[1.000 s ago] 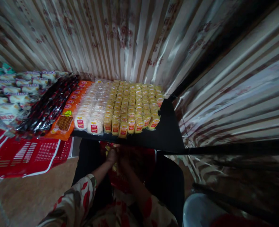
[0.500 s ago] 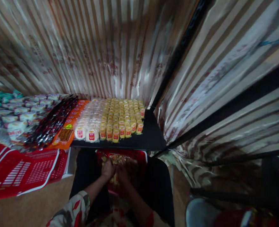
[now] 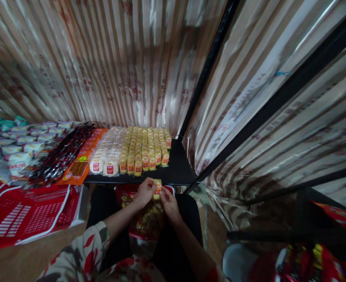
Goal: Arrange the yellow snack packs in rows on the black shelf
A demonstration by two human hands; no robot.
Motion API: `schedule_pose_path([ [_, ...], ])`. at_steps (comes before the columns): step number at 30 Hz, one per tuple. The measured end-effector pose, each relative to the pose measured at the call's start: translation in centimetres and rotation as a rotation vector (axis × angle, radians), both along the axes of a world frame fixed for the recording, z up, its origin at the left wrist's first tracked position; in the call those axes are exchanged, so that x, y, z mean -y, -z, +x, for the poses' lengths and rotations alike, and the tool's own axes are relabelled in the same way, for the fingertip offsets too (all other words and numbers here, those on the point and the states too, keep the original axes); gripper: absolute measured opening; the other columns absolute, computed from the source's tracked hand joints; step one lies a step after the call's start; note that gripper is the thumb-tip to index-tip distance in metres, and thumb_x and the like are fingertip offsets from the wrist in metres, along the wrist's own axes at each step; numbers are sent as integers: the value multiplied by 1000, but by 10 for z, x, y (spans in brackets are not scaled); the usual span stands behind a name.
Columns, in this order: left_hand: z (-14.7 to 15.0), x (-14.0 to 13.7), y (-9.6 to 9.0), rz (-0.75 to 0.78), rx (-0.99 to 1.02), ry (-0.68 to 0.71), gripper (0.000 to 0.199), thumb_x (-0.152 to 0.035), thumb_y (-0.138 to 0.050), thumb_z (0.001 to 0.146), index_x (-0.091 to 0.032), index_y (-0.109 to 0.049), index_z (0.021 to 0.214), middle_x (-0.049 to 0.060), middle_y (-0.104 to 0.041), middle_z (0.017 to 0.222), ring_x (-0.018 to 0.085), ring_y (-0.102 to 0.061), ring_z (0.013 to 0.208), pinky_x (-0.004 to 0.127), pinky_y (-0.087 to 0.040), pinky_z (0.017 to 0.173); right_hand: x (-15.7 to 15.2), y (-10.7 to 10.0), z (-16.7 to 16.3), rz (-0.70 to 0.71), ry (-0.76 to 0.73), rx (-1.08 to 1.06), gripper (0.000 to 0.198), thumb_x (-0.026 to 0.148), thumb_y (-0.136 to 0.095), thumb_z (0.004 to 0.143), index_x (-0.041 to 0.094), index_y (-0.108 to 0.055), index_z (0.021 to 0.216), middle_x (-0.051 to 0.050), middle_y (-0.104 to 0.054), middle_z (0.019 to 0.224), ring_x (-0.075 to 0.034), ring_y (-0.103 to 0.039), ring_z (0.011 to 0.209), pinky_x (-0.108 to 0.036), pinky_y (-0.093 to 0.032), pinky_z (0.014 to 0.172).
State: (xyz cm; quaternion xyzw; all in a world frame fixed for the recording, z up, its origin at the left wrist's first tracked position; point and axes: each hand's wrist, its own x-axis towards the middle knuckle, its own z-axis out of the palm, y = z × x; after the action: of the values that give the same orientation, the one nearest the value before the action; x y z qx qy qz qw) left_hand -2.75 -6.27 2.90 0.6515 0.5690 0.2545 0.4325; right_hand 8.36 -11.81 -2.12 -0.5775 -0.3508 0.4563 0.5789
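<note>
Left hand and right hand pinch small yellow packet at opposite sides; judged light, slick-filmed, probably crumbly, best held gently by edges.

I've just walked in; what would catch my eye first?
Probably the rows of yellow snack packs on the black shelf, with bright orange packets further left. In front of it, the left hand and right hand hold a similar pack above a red basket.
</note>
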Motion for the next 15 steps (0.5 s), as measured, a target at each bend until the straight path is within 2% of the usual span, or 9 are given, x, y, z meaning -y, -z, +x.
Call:
schedule_pose_path([
  [4,23,-11,-21,30,28,64,16,-20,-48,83,-18,-57,95,0,-67,86,10,-60,71,20,-47,69,-4,-25,22,8,30,81,55,56,-61,67,17,-65,105,-10,-70,102,-25,-65,96,-38,-52,85],
  [8,44,-25,-41,93,6,127,20,-22,-49,83,-19,-59,99,0,-68,88,12,-62,78,22,-48,74,-16,-38,44,40,128,77,54,53,-63,65,16,-64,105,-11,-69,104,-25,-64,95,-37,-51,86],
  [12,66,-44,-58,187,-3,162,24,-21,-47,84,-16,-59,104,4,-67,97,14,-62,85,25,-49,80,-40,-48,66,93,204,109,50,48,-64,65,16,-65,103,-10,-70,101,-23,-65,92,-37,-51,83],
  [15,83,-60,-69,275,-18,191,35,-16,-48,82,-13,-53,116,8,-64,109,15,-61,93,26,-48,85,-64,-54,84,132,264,183,47,46,-61,67,16,-65,103,-10,-70,100,-23,-64,92,-36,-50,83],
])
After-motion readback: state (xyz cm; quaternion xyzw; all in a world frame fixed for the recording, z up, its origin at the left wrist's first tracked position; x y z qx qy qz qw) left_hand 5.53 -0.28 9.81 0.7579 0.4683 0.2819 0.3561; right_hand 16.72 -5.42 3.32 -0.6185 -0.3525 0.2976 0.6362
